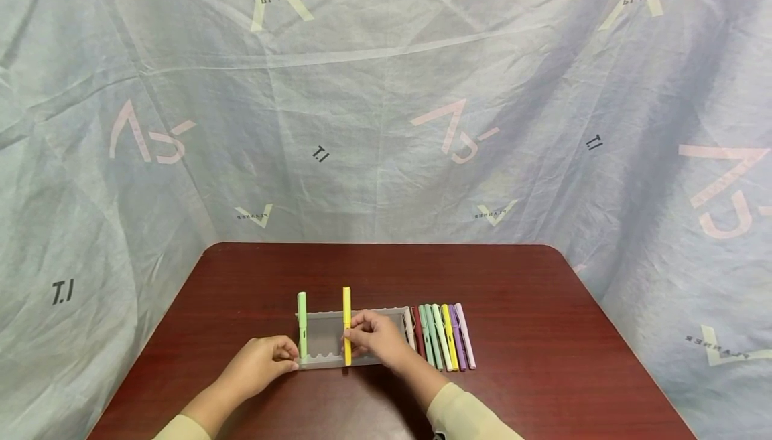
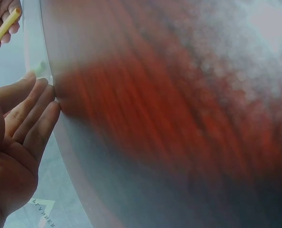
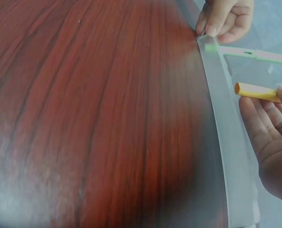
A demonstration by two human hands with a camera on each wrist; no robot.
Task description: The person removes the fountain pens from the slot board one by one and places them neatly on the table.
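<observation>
A clear, shallow pen tray (image 1: 322,361) with a notched rim lies on the table. Across its left end rests a light green pen (image 1: 303,326). My left hand (image 1: 262,361) touches the tray's front left corner with its fingertips; the left wrist view shows that hand's (image 2: 19,128) fingers nearly straight. Between thumb and fingers, my right hand (image 1: 378,338) pinches a yellow pen (image 1: 346,325) over the middle of the tray. In the right wrist view the yellow pen's (image 3: 255,91) near end points at the tray's front wall (image 3: 226,128); whether it touches the tray I cannot tell.
Right of the tray several pens lie side by side in a row, among them a dark red pen (image 1: 419,333), a purple pen (image 1: 457,339) and a pale lilac pen (image 1: 466,336). The dark red-brown wooden table (image 1: 531,359) is surrounded by a grey printed cloth (image 1: 374,92).
</observation>
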